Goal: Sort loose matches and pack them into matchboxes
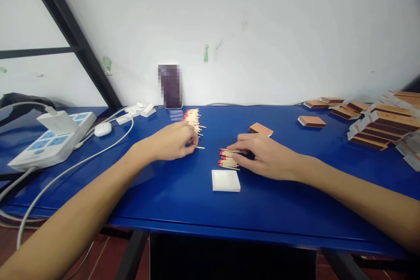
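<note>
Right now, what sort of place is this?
Probably a plain workbench where matches are sorted by hand: loose matches lie piled on a blue table, the right hand grips a bundle, and stacked matchboxes crowd its right end.

White wall far, faint green smudges. Blue table spans the near ground. Black metal frame left; reddish floor below.

On the blue bench by a white wall: power strip, mouse and trailing cables at left, phone propped at centre, stacked matchboxes at right.
</note>
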Tool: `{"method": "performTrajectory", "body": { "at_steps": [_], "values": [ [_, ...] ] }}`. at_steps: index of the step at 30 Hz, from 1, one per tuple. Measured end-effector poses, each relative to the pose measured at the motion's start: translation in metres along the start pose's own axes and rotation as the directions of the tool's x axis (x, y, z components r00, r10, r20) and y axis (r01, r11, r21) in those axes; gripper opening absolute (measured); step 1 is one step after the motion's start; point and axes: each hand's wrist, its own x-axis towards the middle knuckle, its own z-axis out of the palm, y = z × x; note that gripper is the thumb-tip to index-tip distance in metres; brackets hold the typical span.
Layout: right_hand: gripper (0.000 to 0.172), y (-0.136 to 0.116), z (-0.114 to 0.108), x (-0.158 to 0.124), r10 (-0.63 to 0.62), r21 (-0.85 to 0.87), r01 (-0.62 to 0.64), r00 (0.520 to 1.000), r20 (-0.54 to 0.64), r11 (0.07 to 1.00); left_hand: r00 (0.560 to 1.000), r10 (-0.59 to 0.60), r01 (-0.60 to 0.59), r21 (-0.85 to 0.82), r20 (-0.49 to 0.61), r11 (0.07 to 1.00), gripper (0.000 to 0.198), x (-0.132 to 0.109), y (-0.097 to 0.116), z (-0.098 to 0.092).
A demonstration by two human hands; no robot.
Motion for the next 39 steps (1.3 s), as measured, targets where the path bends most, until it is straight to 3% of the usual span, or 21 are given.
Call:
{"method": "performTrajectory", "body": {
  "at_steps": [5, 10, 14, 21, 30, 35, 39],
  "values": [
    [0.036, -0.004, -0.005, -0.005, 0.018, -0.008, -0.018, 0.999, 0.033, 1.000, 0.989, -0.020, 0.026, 0.036, -0.147, 0.999, 0.016, 0.017, 0.016, 0.020],
    [0.037, 0.010, -0.013, -0.009, 0.061, -0.016, -0.060, 0.994, 0.096, 0.998, 0.967, -0.079, 0.088, 0.027, -0.242, 0.996, 0.020, 0.032, 0.029, 0.033],
    [0.032, 0.018, -0.018, -0.009, 0.130, -0.022, -0.128, 0.980, 0.148, 0.992, 0.976, -0.053, 0.042, -0.057, -0.213, 0.998, 0.024, 0.031, 0.039, 0.034],
    [0.012, 0.016, -0.011, -0.002, 0.071, 0.024, -0.074, 0.992, 0.103, 0.997, 0.987, 0.053, -0.080, -0.174, -0.153, 0.982, 0.029, 0.025, 0.047, 0.033],
    [0.005, 0.017, -0.014, -0.003, 0.082, 0.051, -0.093, 0.982, 0.173, 0.994, 0.983, 0.112, -0.145, -0.236, -0.148, 0.961, 0.030, 0.020, 0.045, 0.029],
    [0.010, 0.018, -0.011, -0.001, 0.058, 0.028, -0.062, 0.990, 0.131, 0.998, 0.983, 0.126, -0.155, -0.228, -0.135, 0.961, 0.032, 0.019, 0.046, 0.028],
    [0.010, 0.015, -0.014, -0.003, 0.075, 0.015, -0.079, 0.983, 0.169, 0.997, 0.980, 0.138, -0.167, -0.227, -0.141, 0.960, 0.038, 0.019, 0.043, 0.030]
  ]
}}
